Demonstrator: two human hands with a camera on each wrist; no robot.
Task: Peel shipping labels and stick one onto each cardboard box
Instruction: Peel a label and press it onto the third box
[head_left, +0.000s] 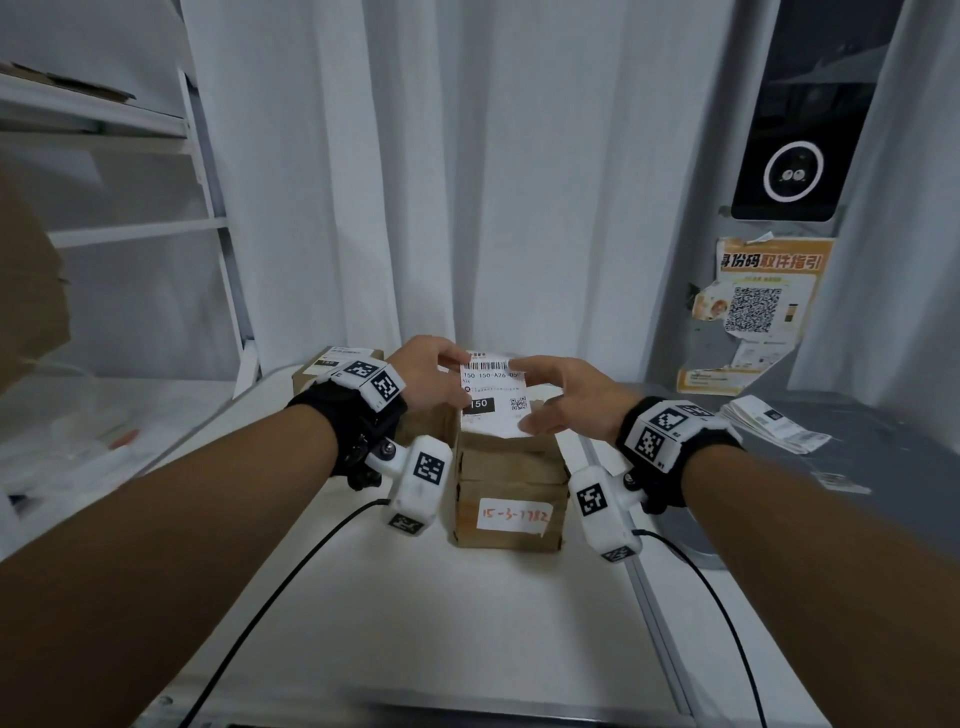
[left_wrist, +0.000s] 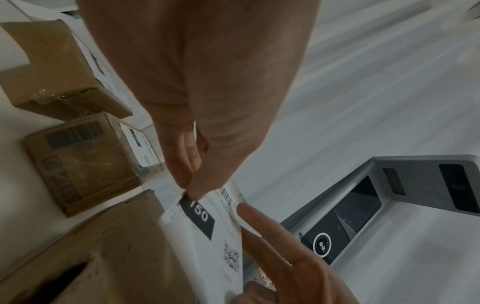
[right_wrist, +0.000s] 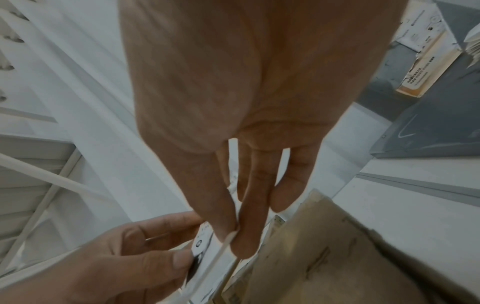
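On the white table (head_left: 467, 613) before pale curtains, the left hand (head_left: 426, 374) and right hand (head_left: 566, 400) pinch a shipping label (head_left: 493, 400) over the stacked cardboard box (head_left: 511, 457), apparently placing it; next, smoothing it flat.

We see white curtains (head_left: 467, 182) at centre, a white shelf rack (head_left: 156, 171) upper left, and an orange QR-code poster (head_left: 758, 306) at right.

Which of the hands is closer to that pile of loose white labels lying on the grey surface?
The right hand is nearer, just left of the loose white label pile. The left hand is farther left, past the held white shipping label.
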